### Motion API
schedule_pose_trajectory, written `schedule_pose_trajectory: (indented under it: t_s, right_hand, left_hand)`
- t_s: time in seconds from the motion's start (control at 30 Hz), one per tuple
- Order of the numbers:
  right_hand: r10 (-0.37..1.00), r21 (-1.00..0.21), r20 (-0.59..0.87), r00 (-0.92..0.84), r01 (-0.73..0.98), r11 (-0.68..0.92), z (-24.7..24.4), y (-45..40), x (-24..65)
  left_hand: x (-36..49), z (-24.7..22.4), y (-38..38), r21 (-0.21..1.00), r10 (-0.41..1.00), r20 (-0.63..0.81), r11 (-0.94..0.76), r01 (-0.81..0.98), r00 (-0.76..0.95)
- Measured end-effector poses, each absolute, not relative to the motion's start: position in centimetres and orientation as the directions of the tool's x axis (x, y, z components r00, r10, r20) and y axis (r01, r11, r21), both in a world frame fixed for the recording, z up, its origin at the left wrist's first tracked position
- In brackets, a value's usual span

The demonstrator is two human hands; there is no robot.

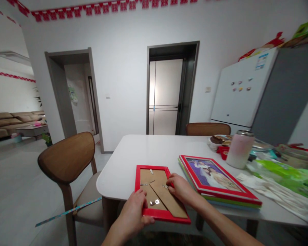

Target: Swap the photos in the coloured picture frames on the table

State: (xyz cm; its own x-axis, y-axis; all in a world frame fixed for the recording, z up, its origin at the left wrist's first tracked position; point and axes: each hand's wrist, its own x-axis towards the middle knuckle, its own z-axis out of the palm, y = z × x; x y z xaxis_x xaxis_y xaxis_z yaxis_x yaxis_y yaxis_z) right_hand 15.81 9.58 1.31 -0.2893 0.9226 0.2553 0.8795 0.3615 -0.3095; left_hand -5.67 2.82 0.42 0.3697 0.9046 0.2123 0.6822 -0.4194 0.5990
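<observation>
The left hand [135, 209] closes on the lower left corner of a red rectangular picture frame with a tan board back [143, 177], thumb along its bottom edge, fingers bent over its side; the right hand [182, 188] arches over the opposite side, fingertips beside a small silver metal fitting [165, 186], and whether they pinch it I cannot tell; the frame lies between the hands, back up, across the near edge of a glossy white table with rounded corners [133, 150]; just right of the right hand, a red-bordered framed photo [215, 174] tops a green-edged frame [228, 202]; beyond these stands a pink-and-white bottle with a metal lid [240, 150]; left of the left hand is a brown wooden chair [69, 157]; far ahead of both hands, a white wall [120, 68] holds a pale panelled door [166, 92]; farther right of the right hand rises a white refrigerator dotted with magnets [242, 92].
</observation>
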Motion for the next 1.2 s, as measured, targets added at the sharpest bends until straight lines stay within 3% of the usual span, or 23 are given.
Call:
schedule_pose_trajectory:
  t_s: [0.33, 0.47, 0.57, 0.77, 1.2]
  right_hand:
    - [0.920, -0.186, 0.333, -0.205, 0.942, 0.278, 1.2, 9.3, 14.9]
    - [0.861, -0.236, 0.400, -0.313, 0.873, 0.427, 1.2, 9.3, 12.7]
    - [0.846, -0.303, 0.340, -0.410, 0.804, 0.512, 1.3, 9.6, 9.7]
    - [0.889, -0.287, 0.316, -0.332, 0.859, 0.423, 0.6, 11.1, 6.5]
    - [0.950, -0.296, 0.293, -0.108, 0.935, 0.198, -0.6, 14.7, 10.3]
  left_hand:
    - [-5.7, 0.1, 2.7, 0.622, 0.919, 0.217, -0.391, 0.678, 0.330]
    - [-5.6, 0.4, 2.6, 0.625, 0.912, 0.223, -0.404, 0.668, 0.343]
    - [-5.5, 0.7, 2.5, 0.613, 0.910, 0.222, -0.410, 0.676, 0.350]
    - [-5.4, 0.7, 2.5, 0.590, 0.904, 0.228, -0.424, 0.687, 0.363]
    - [-5.2, 0.5, 2.4, 0.626, 0.914, 0.185, -0.393, 0.674, 0.361]
